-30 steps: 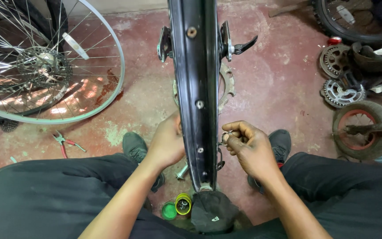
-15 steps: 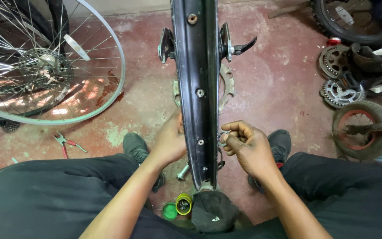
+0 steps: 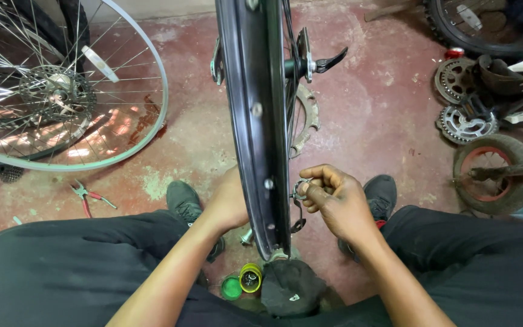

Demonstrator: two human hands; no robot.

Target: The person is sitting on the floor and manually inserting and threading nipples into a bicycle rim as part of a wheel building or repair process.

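Beside the black rim [image 3: 255, 133], right hand [image 3: 334, 203] pinches a spoke key [image 3: 301, 189], left hand [image 3: 231, 200] braces the rim's far side, its grip hidden; truing looks midway, with spokes left.

Left hand [image 3: 230, 203]: palm flat, fingers hidden from view, forearm angled up from lower left. Right hand [image 3: 333, 203]: fingers curled, thumb and forefinger pinched, wrist bent, forearm from lower right.

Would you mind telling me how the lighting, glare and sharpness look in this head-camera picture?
Head view: even, soft light with only faint shadows; bright orange glare on the red floor seen through the silver wheel; wide-angle bending toward the edges; the black rim, left hand and right hand are sharp, with no motion blur.
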